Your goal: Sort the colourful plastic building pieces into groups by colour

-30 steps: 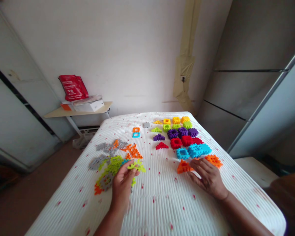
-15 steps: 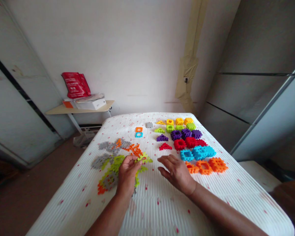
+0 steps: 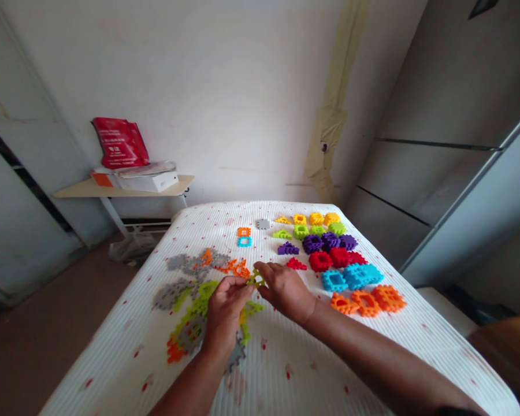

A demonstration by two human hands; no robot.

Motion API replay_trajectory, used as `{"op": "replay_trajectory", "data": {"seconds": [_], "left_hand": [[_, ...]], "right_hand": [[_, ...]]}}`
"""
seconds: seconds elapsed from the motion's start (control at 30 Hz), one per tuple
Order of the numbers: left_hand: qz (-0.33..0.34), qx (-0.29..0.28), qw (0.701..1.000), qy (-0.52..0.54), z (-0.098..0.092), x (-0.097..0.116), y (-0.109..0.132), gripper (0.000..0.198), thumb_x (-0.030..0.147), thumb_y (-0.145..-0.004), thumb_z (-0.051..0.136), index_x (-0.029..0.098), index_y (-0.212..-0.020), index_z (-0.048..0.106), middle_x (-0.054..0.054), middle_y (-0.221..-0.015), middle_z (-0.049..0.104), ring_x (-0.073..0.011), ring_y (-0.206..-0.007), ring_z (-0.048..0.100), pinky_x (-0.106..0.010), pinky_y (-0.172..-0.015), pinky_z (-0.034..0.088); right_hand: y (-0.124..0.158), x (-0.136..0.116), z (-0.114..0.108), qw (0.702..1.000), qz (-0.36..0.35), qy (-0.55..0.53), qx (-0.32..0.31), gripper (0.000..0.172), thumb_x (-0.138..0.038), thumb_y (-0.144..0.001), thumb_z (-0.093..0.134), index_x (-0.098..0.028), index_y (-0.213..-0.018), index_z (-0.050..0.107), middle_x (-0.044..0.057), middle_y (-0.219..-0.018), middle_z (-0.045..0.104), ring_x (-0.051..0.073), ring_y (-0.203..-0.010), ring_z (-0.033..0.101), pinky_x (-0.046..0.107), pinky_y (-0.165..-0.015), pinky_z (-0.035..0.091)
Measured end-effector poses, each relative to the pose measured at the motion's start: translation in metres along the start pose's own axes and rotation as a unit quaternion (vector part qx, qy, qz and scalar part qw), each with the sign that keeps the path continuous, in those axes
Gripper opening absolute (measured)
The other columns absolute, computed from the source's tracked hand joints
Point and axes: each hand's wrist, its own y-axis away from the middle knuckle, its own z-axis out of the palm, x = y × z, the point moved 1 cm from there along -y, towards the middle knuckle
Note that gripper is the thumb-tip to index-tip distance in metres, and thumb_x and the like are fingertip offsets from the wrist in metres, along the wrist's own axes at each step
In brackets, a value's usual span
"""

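Above the middle of the bed-like padded surface, a lime-green notched building block piece (image 3: 256, 279) is pinched between both hands. My left hand (image 3: 226, 303) grips its left side with thumb and fingers. My right hand (image 3: 289, 292) closes on its right side, and the fingers cover part of it. Under and beside my left hand lies a loose heap of flat interlocking pieces: lime-green ones (image 3: 205, 294), grey ones (image 3: 170, 293) and orange ones (image 3: 236, 267). Just beyond my right hand rests a red triangular piece (image 3: 296, 264).
Sorted stacks stand at the right: orange (image 3: 389, 299), light blue (image 3: 357, 276), red (image 3: 320, 262), purple (image 3: 312, 243), lime (image 3: 300, 232) and yellow (image 3: 316, 219). Farther back lie an orange square (image 3: 244, 231), a blue square (image 3: 244, 242) and a grey piece (image 3: 263, 223). A side table (image 3: 78, 188) holds a red bag (image 3: 119, 143).
My right hand has moved left and closed on the lime-green piece in my left hand. Before, it hovered apart with nothing in it. The view has shifted slightly.
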Motion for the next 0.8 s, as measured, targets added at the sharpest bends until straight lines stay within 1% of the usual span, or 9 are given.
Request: {"op": "replay_trajectory", "data": {"seconds": [0.07,0.1,0.13,0.23,0.3,0.37,0.43,0.53,0.8], "left_hand": [[0.013,0.004,1.0,-0.017,-0.008,0.005,-0.003,0.024,0.031,-0.064,0.071,0.017,-0.079,0.059,-0.001,-0.078,0.066,-0.014,-0.075,0.062,-0.023,-0.07,0.046],[0.02,0.011,0.999,-0.027,-0.013,0.008,-0.006,0.025,0.032,-0.065,0.07,0.017,-0.081,0.059,-0.002,-0.081,0.067,-0.0152,-0.079,0.063,-0.024,-0.072,0.046],[0.029,0.021,0.999,-0.038,-0.02,0.01,-0.009,0.026,0.033,-0.066,0.07,0.017,-0.082,0.059,-0.003,-0.084,0.068,-0.0159,-0.081,0.063,-0.025,-0.073,0.046],[0.053,0.062,0.993,-0.091,-0.045,0.015,-0.018,0.027,0.034,-0.065,0.069,0.017,-0.084,0.061,-0.004,-0.087,0.068,-0.0156,-0.077,0.062,-0.025,-0.071,0.046],[0.069,0.102,0.984,-0.131,-0.062,0.016,-0.023,0.027,0.034,-0.066,0.067,0.017,-0.086,0.063,-0.004,-0.086,0.067,-0.0153,-0.074,0.061,-0.025,-0.068,0.046],[0.075,0.144,0.974,-0.16,-0.075,0.015,-0.027,0.026,0.034,-0.066,0.066,0.017,-0.086,0.065,-0.003,-0.084,0.068,-0.0155,-0.073,0.061,-0.025,-0.066,0.046],[0.076,0.167,0.969,-0.168,-0.082,0.014,-0.028,0.025,0.034,-0.066,0.065,0.017,-0.084,0.065,-0.004,-0.084,0.068,-0.0165,-0.074,0.061,-0.026,-0.067,0.047],[0.073,0.169,0.969,-0.166,-0.084,0.011,-0.028,0.024,0.035,-0.065,0.065,0.017,-0.081,0.066,-0.004,-0.084,0.069,-0.0181,-0.076,0.062,-0.027,-0.068,0.049],[0.056,0.163,0.971,-0.166,-0.081,0.011,-0.027,0.024,0.034,-0.065,0.066,0.017,-0.082,0.066,-0.003,-0.083,0.069,-0.0172,-0.076,0.062,-0.027,-0.069,0.048]], "right_hand": [[-0.013,0.02,-0.009,1.0,0.023,0.006,-0.019,0.044,-0.022,-0.079,0.059,-0.018,-0.121,0.048,0.007,-0.102,0.066,0.017,-0.092,0.061,0.024,-0.077,0.045],[-0.022,0.034,-0.015,0.998,0.054,0.024,-0.035,0.047,-0.025,-0.079,0.061,-0.02,-0.123,0.047,0.007,-0.107,0.065,0.017,-0.096,0.06,0.023,-0.079,0.044],[-0.032,0.05,-0.02,0.99,0.11,0.066,-0.055,0.047,-0.027,-0.079,0.06,-0.023,-0.125,0.047,0.005,-0.11,0.064,0.016,-0.098,0.059,0.023,-0.081,0.043],[-0.065,0.097,-0.031,0.974,0.18,0.116,-0.076,0.043,-0.026,-0.079,0.06,-0.019,-0.121,0.051,0.009,-0.109,0.064,0.022,-0.099,0.059,0.028,-0.079,0.045],[-0.084,0.122,-0.031,0.963,0.209,0.138,-0.098,0.042,-0.027,-0.079,0.061,-0.02,-0.12,0.052,0.009,-0.108,0.064,0.023,-0.098,0.06,0.029,-0.077,0.046],[-0.099,0.138,-0.025,0.954,0.225,0.154,-0.126,0.04,-0.03,-0.081,0.062,-0.021,-0.118,0.053,0.009,-0.11,0.062,0.022,-0.098,0.059,0.03,-0.077,0.047],[-0.109,0.145,-0.016,0.946,0.231,0.166,-0.155,0.035,-0.033,-0.085,0.059,-0.019,-0.116,0.054,0.008,-0.112,0.059,0.021,-0.097,0.058,0.035,-0.08,0.048],[-0.117,0.147,-0.003,0.936,0.233,0.18,-0.192,0.031,-0.033,-0.09,0.052,-0.016,-0.115,0.053,0.008,-0.115,0.055,0.02,-0.096,0.057,0.04,-0.081,0.049],[-0.126,0.15,0.011,0.922,0.227,0.205,-0.238,0.032,-0.033,-0.089,0.053,-0.016,-0.116,0.052,0.008,-0.115,0.055,0.02,-0.097,0.057,0.04,-0.081,0.049]]}}
